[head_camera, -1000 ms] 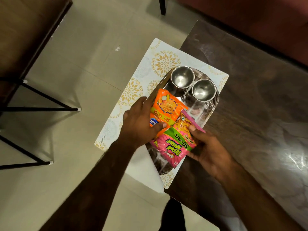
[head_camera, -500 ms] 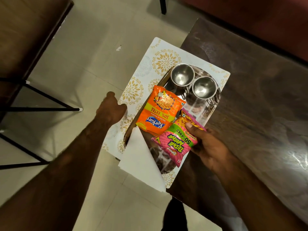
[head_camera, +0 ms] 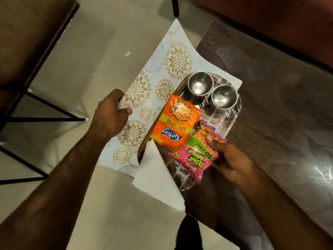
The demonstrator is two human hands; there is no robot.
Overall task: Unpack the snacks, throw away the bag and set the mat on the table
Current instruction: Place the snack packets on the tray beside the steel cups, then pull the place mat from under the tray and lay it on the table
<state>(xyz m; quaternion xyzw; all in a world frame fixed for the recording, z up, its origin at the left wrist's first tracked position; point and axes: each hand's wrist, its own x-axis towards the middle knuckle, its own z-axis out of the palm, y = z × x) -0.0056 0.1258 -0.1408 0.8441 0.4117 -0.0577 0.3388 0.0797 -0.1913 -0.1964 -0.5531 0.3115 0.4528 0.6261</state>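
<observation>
A white mat (head_camera: 173, 60) with gold flower prints hangs over the left edge of the dark table (head_camera: 279, 109). On it rests a steel tray (head_camera: 232, 121) carrying two steel cups (head_camera: 200, 84) and an orange Kurkure packet (head_camera: 174, 123). My left hand (head_camera: 111, 112) pinches the mat's left edge, thumb on top. My right hand (head_camera: 228, 157) holds a pink snack packet (head_camera: 196, 157) and the tray's right rim beneath it. The mat's near corner (head_camera: 158, 177) is folded up over the tray, white underside showing.
A tiled floor (head_camera: 100, 51) lies left of the table. A brown seat with black metal legs (head_camera: 45, 109) stands at the far left. A red sofa (head_camera: 270, 18) runs along the back right. My dark shoe (head_camera: 187, 233) shows at the bottom.
My left hand left the orange packet, swung out to the left and took the mat's edge. The mat's near corner folded up over the tray, and its far corner now curls up.
</observation>
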